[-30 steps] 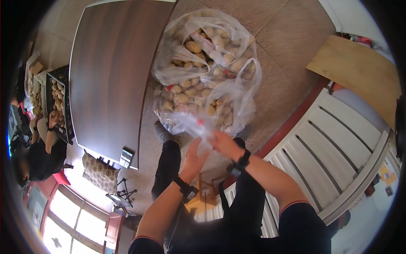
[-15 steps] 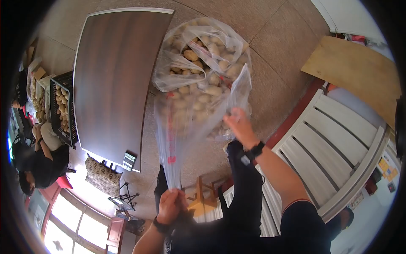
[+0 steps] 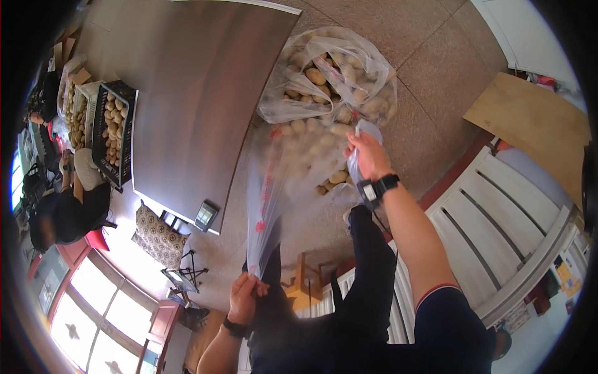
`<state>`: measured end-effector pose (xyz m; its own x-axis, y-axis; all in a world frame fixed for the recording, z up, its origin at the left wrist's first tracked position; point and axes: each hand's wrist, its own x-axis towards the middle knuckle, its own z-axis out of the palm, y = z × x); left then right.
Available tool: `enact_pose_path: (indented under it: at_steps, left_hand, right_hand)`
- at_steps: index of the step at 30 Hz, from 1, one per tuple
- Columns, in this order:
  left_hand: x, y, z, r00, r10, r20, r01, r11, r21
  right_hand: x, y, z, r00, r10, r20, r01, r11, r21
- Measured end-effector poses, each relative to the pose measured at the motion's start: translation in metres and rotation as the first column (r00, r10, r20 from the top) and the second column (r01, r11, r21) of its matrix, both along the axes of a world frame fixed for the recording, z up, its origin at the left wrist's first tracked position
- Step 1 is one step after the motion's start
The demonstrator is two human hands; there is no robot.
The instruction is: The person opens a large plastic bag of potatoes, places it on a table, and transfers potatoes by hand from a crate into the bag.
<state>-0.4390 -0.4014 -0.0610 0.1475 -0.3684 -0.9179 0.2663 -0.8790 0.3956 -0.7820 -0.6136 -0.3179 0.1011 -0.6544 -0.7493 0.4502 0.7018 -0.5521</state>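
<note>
A clear plastic bag (image 3: 265, 193) with red print is stretched between my two hands. My left hand (image 3: 244, 297) pinches one gathered end of it low down, near my leg. Higher and to the right, my right hand (image 3: 372, 157) is closed on another part of the bag's edge. Potatoes (image 3: 337, 177) show beneath and through the film, close to my right hand. Just beyond, a second, bunched plastic bag (image 3: 374, 68) lies on the floor with its mouth partly open. More potatoes (image 3: 316, 76) fill it.
A dark wooden table (image 3: 193, 106) stands at the left with a phone-like device (image 3: 206, 215) at its corner. Black crate (image 3: 114, 134) holds potatoes. A seated person (image 3: 71, 206) is far left. White slatted bench (image 3: 492, 230) is at the right, a small wooden stool (image 3: 304, 283) below.
My right hand has moved up and right and now grips the bag's edge. My left hand has shifted slightly, still pinching its end. The whole view has swung a little.
</note>
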Motion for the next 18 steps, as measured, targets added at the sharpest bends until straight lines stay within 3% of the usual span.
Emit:
enact_pose_path:
  at_steps: [1,3,6,12,14,18]
  left_hand:
    - [0.002,0.002,0.002,1.000,0.004,-0.001,-0.004,1.000,0.004]
    - [0.005,0.005,0.004,0.976,-0.205,0.069,0.207,0.978,-0.019]
    - [0.001,-0.003,0.016,0.960,-0.260,0.105,0.265,0.963,-0.047]
    - [-0.030,-0.020,0.048,0.915,-0.372,0.155,0.388,0.918,-0.086]
    - [-0.034,-0.016,0.057,0.893,-0.402,0.203,0.431,0.894,-0.125]
    - [-0.043,-0.029,0.094,0.859,-0.439,0.263,0.479,0.870,-0.115]
  right_hand:
    - [0.003,0.015,0.033,0.998,-0.018,0.054,0.018,1.000,0.015]
    - [0.002,0.048,0.095,0.998,-0.043,0.056,0.035,0.991,0.129]
    - [-0.012,0.113,0.166,0.997,0.031,-0.064,-0.018,0.982,0.186]
    - [-0.032,0.232,0.285,0.995,-0.099,0.008,0.086,0.894,0.441]
    - [-0.032,0.260,0.316,0.992,-0.077,-0.096,0.113,0.877,0.467]
    - [-0.053,0.272,0.358,0.981,-0.154,-0.116,0.186,0.911,0.369]
